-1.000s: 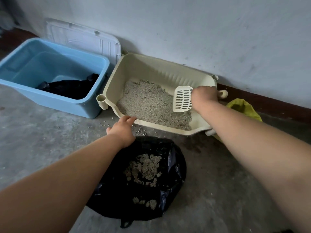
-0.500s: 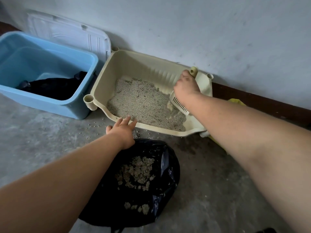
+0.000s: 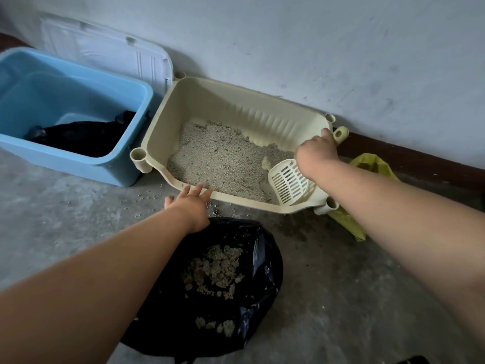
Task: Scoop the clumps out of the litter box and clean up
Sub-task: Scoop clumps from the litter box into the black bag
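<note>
The beige litter box (image 3: 225, 101) stood on the floor (image 3: 341, 285) against the wall (image 3: 315, 48), with the left hand (image 3: 190, 206) resting open on its near rim. The right hand (image 3: 317, 153) gripped the handle of the slotted scoop (image 3: 288, 182), whose blade lay in the litter (image 3: 223, 158) at the box's right end. The scoop was judged light and rigid, best held by its handle; the clumps (image 3: 217, 266) in the black bag (image 3: 265, 258) looked crumbly.

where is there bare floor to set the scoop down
Bare floor left of the black bag, in front of the blue bin, and right of the bag, this side of the yellow bag. Crowded: the strip between litter box rim and black bag, with your left hand and spilled grains.
</note>
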A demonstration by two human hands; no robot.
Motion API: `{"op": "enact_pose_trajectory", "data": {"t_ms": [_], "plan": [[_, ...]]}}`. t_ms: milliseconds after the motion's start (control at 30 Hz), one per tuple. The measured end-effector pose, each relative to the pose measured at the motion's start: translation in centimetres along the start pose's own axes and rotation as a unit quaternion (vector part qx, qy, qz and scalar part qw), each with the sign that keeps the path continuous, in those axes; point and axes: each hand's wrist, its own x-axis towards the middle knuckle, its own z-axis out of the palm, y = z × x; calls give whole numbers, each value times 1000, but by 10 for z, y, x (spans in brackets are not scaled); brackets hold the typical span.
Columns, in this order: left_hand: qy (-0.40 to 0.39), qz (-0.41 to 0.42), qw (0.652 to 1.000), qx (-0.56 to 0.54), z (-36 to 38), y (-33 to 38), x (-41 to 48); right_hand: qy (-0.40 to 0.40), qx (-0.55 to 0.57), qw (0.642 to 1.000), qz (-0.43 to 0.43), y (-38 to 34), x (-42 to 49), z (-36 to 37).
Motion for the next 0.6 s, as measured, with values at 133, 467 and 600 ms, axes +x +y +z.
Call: {"op": "enact_pose_trajectory", "data": {"t_ms": [133,467,600], "plan": [[-6,-6,1000,-1,3,-2,0,-15,22,999,29,4,0,1],[-16,-8,1000,-7,3,-1,3,-139,208,960,123,-20,4,16],[-21,-8,1000,-8,3,-1,5,-143,247,951,116,-33,7,18]]}}
